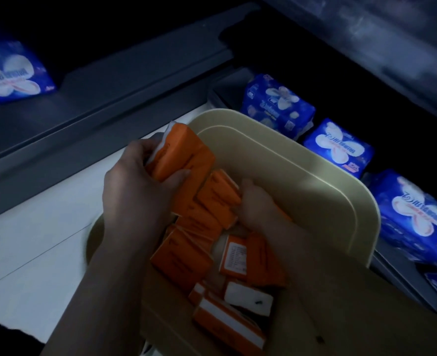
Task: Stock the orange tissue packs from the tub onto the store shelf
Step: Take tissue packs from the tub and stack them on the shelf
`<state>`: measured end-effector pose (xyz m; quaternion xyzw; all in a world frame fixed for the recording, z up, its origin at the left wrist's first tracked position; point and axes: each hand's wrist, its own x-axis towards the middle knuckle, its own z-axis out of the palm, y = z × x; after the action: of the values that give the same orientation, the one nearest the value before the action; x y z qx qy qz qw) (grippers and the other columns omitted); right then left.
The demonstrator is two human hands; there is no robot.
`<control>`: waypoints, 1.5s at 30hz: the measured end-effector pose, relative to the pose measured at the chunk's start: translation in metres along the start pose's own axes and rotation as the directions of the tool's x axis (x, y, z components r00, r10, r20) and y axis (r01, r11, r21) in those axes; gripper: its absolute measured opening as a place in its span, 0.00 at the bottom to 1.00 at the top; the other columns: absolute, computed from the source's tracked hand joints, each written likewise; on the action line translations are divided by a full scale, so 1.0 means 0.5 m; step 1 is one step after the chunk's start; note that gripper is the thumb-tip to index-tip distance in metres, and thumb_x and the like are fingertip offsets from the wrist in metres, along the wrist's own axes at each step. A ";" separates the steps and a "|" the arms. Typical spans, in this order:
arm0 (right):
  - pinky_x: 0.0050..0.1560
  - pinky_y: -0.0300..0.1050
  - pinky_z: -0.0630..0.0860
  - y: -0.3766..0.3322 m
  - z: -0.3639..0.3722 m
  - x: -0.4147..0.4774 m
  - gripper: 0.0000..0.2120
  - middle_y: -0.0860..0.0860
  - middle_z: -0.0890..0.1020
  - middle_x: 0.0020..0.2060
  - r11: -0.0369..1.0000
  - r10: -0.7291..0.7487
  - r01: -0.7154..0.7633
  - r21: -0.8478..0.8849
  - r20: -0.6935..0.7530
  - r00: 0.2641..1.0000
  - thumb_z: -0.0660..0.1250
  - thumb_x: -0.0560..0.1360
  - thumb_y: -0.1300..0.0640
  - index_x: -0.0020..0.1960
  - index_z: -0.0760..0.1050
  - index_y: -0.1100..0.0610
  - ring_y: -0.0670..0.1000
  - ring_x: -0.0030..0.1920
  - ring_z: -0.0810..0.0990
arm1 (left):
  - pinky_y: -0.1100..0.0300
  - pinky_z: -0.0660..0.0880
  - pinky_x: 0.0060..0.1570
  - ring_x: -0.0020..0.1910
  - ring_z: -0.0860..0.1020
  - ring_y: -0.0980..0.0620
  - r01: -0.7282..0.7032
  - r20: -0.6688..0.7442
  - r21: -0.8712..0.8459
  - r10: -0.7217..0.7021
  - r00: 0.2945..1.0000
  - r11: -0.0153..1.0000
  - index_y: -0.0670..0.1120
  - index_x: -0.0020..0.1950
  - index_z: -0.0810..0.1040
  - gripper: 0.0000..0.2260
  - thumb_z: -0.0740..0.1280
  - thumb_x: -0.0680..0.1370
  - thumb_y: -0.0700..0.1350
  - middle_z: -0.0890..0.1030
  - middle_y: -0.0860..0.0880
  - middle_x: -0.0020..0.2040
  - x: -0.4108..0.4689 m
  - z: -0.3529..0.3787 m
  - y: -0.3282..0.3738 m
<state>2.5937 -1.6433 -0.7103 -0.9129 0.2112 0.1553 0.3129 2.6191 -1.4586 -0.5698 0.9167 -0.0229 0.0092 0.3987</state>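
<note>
A cream plastic tub (315, 176) stands on the pale floor in front of a dark store shelf (109, 98). Several orange tissue packs (184, 255) lie loose in it. My left hand (137, 191) grips an orange tissue pack (184, 152) at the tub's left rim, thumb across its lower face. My right hand (258, 204) is down inside the tub and holds another orange pack (218, 194) by its right end. The scene is dim.
Blue wrapped packs (338, 147) stand in a row on the low shelf at the right, close behind the tub. One more blue pack (12, 70) sits on the shelf at the far left. The pale floor (32, 240) lies to the left of the tub.
</note>
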 end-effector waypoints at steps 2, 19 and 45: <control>0.50 0.45 0.71 -0.008 -0.033 -0.025 0.16 0.58 0.79 0.53 0.999 -0.041 0.041 0.028 -0.002 0.999 0.68 0.71 0.55 0.55 0.67 0.57 0.59 0.54 0.78 | 0.50 0.76 0.52 0.51 0.75 0.54 -0.006 0.020 0.009 0.006 1.000 1.000 0.57 0.62 0.72 0.24 0.74 0.68 0.53 0.73 0.60 0.51 -0.002 -0.004 0.017; 0.35 0.49 0.67 0.063 -0.417 -0.486 0.16 0.47 0.71 0.31 0.941 -0.175 0.315 0.123 -0.621 0.764 0.68 0.69 0.54 0.43 0.59 0.53 0.54 0.33 0.71 | 0.52 0.65 0.45 0.52 0.75 0.40 -0.304 0.032 -0.049 0.306 0.952 0.951 0.51 0.59 0.63 0.15 0.64 0.77 0.52 0.76 0.44 0.56 -0.177 -0.032 0.321; 0.31 0.40 0.66 0.502 -0.794 -1.183 0.12 0.45 0.72 0.35 0.942 0.335 -0.061 0.331 -0.936 0.103 0.67 0.72 0.57 0.49 0.64 0.55 0.46 0.33 0.72 | 0.61 0.69 0.52 0.54 0.75 0.51 -0.794 0.422 -0.395 0.859 0.289 0.461 0.51 0.59 0.77 0.21 0.76 0.67 0.51 0.76 0.50 0.55 -0.679 0.162 0.917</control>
<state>2.0225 -1.9047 -0.2913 -0.7119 0.4999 -0.4646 0.1659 2.2573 -1.8181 -0.3019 0.7035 -0.6109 -0.0616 0.3577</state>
